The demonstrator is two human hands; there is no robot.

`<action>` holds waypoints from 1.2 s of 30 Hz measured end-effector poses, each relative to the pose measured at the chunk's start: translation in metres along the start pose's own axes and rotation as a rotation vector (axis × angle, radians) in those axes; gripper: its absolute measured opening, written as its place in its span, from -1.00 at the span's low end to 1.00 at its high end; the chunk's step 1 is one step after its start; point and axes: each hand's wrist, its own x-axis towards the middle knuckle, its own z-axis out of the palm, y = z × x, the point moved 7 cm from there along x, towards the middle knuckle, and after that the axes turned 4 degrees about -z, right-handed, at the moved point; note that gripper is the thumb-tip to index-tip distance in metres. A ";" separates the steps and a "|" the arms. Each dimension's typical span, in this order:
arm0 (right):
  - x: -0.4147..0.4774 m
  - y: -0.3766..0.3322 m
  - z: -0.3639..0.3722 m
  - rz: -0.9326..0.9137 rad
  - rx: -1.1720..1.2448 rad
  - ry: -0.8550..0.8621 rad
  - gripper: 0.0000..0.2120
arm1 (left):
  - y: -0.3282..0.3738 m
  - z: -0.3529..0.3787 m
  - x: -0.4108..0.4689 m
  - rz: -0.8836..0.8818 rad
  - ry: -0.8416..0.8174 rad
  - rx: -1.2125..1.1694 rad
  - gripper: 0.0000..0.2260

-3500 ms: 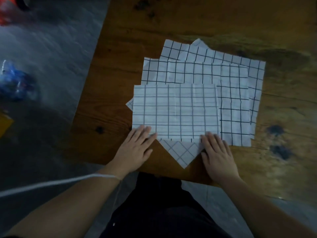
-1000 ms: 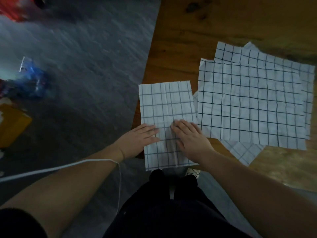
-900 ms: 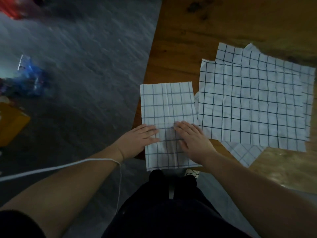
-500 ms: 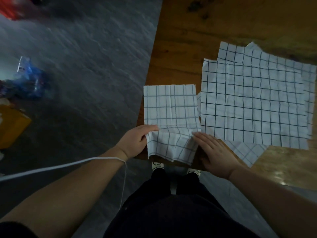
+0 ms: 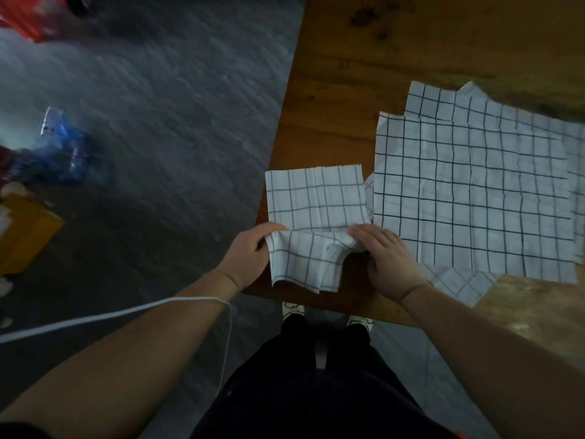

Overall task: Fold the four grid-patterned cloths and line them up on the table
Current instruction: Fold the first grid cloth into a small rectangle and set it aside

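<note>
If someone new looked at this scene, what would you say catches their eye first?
The left hand and right hand pinch the near part of a half-folded grid cloth, bunched and raised, at the left corner of the wooden table. Right of it lies an overlapping pile of unfolded grid cloths.

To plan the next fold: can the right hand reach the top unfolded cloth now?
Probably yes: the right hand lies just beside the top unfolded cloth, with nothing between them, but it must first release the half-folded cloth it holds.
</note>
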 end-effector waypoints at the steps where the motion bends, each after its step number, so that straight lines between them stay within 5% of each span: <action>1: -0.001 0.000 0.000 0.016 0.004 0.010 -0.27 | 0.002 -0.002 0.000 0.006 0.020 -0.011 -0.74; 11: -0.001 -0.004 -0.002 0.116 0.130 0.071 -0.39 | 0.000 0.006 0.006 -0.116 0.024 0.076 -0.79; 18: 0.000 0.014 -0.008 0.630 0.622 0.219 -0.73 | -0.012 0.016 0.028 -0.526 0.029 0.012 -0.91; 24: 0.012 0.013 -0.004 0.608 0.607 -0.030 -0.40 | -0.016 0.016 0.035 -0.748 0.112 -0.207 -0.81; 29: 0.009 0.005 0.003 0.530 0.612 -0.132 -0.13 | -0.009 0.010 0.043 -0.671 0.129 0.077 -0.81; 31: 0.009 0.003 0.004 0.536 0.524 -0.145 -0.21 | -0.007 0.011 0.043 -0.609 0.143 0.156 -0.82; 35: 0.005 0.004 0.000 0.680 0.438 -0.066 -0.82 | 0.001 0.011 0.036 -0.435 0.214 0.337 -0.86; 36: 0.004 0.007 -0.001 0.712 0.444 -0.015 -0.83 | 0.003 0.011 0.034 -0.392 0.232 0.375 -0.88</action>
